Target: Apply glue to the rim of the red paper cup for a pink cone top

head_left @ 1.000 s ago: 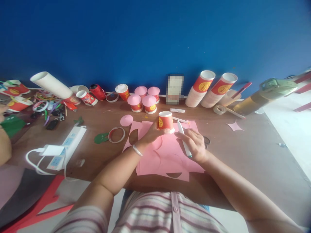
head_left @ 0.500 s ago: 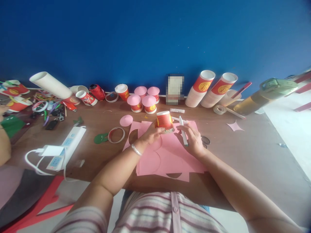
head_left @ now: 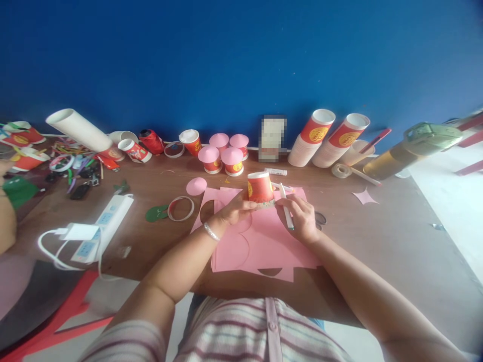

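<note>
L hand [head_left: 236, 210] grips upside-down red cup [head_left: 260, 188] on pink paper [head_left: 264, 241], mid-table near front edge; R hand [head_left: 302, 217] closed on white pen [head_left: 286, 210], tip at rim. Looks like tracing; needs cup steady.

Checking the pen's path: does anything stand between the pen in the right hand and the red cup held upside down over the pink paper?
Nothing visible does. The pen in the right hand points up at the red cup, which the left hand steadies above the pink paper. Whether the tip touches the rim cannot be told.
</note>
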Demonstrator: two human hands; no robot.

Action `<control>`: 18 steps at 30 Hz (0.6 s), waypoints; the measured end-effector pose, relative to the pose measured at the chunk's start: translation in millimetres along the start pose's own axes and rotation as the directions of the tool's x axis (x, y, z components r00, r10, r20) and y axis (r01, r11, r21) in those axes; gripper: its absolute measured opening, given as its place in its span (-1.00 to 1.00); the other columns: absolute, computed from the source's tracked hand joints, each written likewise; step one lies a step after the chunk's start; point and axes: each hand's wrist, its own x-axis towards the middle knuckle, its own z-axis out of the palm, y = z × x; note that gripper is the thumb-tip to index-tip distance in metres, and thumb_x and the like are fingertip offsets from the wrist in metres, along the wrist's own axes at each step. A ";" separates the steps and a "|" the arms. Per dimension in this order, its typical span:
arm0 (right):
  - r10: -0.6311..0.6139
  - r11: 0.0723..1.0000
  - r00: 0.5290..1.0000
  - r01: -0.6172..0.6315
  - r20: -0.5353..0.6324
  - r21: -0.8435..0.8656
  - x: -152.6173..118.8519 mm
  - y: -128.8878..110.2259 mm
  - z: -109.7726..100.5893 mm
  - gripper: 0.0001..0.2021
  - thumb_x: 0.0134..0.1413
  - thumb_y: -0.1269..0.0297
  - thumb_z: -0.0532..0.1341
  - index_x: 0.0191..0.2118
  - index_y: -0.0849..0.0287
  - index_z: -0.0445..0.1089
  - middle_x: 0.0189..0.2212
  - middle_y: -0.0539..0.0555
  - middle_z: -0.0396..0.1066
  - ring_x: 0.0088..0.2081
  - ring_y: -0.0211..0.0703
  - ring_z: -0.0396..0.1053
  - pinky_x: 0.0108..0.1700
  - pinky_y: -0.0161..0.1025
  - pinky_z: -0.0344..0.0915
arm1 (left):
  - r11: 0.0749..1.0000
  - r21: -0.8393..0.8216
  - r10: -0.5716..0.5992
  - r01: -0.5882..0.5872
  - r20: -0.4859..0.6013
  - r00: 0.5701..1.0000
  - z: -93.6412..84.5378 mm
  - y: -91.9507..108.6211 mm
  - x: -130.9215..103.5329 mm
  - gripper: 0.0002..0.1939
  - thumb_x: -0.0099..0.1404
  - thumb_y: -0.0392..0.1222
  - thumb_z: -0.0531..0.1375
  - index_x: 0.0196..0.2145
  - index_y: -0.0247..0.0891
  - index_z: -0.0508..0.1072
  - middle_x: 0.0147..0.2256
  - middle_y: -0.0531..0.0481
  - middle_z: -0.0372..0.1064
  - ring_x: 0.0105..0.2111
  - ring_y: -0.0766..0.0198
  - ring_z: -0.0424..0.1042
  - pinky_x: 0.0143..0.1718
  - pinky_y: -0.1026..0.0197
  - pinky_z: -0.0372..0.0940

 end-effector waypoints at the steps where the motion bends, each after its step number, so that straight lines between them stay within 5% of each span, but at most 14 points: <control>1: 0.020 1.000 1.000 -0.020 -0.006 0.004 -0.6 1.8 1.2 -0.90 0.26 0.44 0.21 -0.18 0.10 0.40 -0.41 0.00 0.41 -0.41 -0.24 0.37 -0.35 -0.31 0.31 | 1.000 -0.009 -0.009 0.009 0.012 1.000 0.9 1.4 0.0 -0.45 0.16 -0.15 0.32 0.13 -0.26 0.49 0.13 -0.22 0.47 0.17 -0.11 0.42 0.20 -0.07 0.27; 8: 0.124 0.992 0.992 -0.125 0.024 0.024 -6.1 8.9 7.9 -0.90 0.27 0.42 0.15 -0.21 0.10 0.38 -0.36 0.02 0.45 -0.34 -0.21 0.43 -0.31 -0.31 0.36 | 1.000 -0.016 -0.015 0.015 -0.013 1.000 -1.2 -1.3 1.5 -0.50 0.19 -0.20 0.28 0.11 -0.25 0.50 0.10 -0.19 0.50 0.20 -0.10 0.40 0.22 -0.08 0.26; 14: 0.191 0.979 0.980 -0.193 0.051 0.056 -6.5 7.8 11.6 -0.85 0.32 0.39 0.12 -0.09 0.07 0.40 -0.28 0.07 0.49 -0.28 -0.15 0.47 -0.30 -0.25 0.42 | 0.988 0.132 0.096 -0.082 -0.110 0.989 -4.1 -2.1 2.4 -0.54 0.20 -0.13 0.34 0.05 -0.28 0.51 -0.01 -0.18 0.54 0.01 0.00 0.50 0.12 -0.02 0.33; 18: 0.233 0.958 0.967 -0.246 0.100 0.145 -6.4 8.4 9.2 -0.84 0.34 0.31 0.16 -0.01 0.08 0.37 -0.20 0.10 0.51 -0.23 -0.11 0.50 -0.21 -0.19 0.46 | 0.976 0.216 0.075 -0.037 -0.170 0.983 7.1 8.6 2.5 -0.56 0.18 -0.14 0.40 0.01 -0.28 0.54 -0.05 -0.16 0.56 0.00 0.00 0.51 0.16 -0.07 0.36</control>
